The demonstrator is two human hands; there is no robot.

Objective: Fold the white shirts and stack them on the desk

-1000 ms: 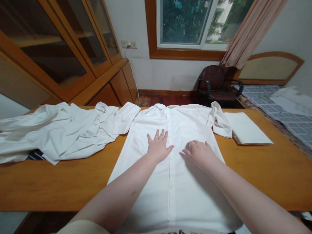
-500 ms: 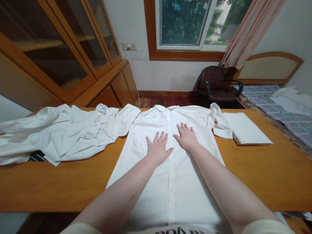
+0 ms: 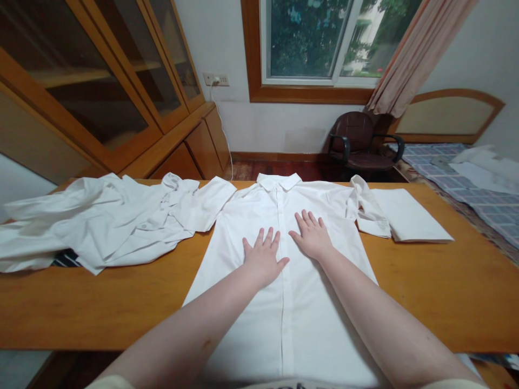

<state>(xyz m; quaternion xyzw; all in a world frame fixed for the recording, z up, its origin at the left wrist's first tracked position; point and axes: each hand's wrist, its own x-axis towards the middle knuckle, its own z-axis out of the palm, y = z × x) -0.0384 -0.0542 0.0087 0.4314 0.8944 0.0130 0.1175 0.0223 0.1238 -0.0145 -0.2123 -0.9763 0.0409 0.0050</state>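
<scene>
A white button-up shirt (image 3: 324, 313) lies front up on the wooden table, its collar at the far edge and its button strip running toward me. My left hand (image 3: 264, 259) rests flat on the shirt just left of the strip, fingers spread. To the right of the strip, my right hand (image 3: 312, 235) lies palm down with its fingers apart, a little farther from me. Neither hand grips the cloth. The sleeve on the right is bunched near the shoulder, its cuff lying toward the right.
Crumpled white clothing (image 3: 121, 221) covers the table's left side, with a dark striped piece (image 3: 67, 258) under it. A folded white item (image 3: 413, 216) lies on the table (image 3: 441, 292) at right. Beyond stand a chair (image 3: 352, 135), a cabinet (image 3: 166, 146) and a bed (image 3: 446, 162).
Both hands have slid slightly toward me over the shirt, staying flat. The collar now shows more fully at the far edge. The right sleeve has shifted a little to the right.
</scene>
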